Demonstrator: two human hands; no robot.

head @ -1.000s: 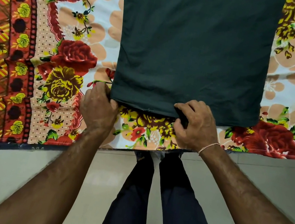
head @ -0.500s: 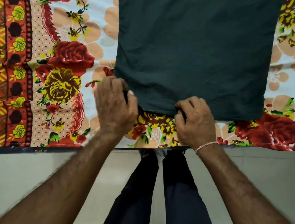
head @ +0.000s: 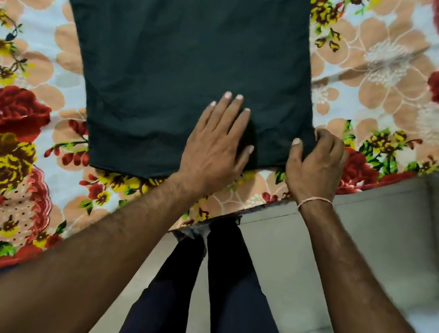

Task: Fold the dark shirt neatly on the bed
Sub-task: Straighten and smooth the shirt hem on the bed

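Dark shirt [head: 179,52]: laid flat on the floral bedsheet [head: 9,113] of the bed, its hem turned toward the bed's near edge and its upper part cut off by the top of the view (a sleeve is seen running out at the upper left). Left hand [head: 215,148]: laid palm-down on the shirt just above the hem, the fingers held straight and only slightly spread, with the thumb angled out to the side. Right hand [head: 316,165]: the shirt's lower right corner is pinched between curled fingers and thumb, and a thin thread band [head: 315,201] is worn at the wrist.
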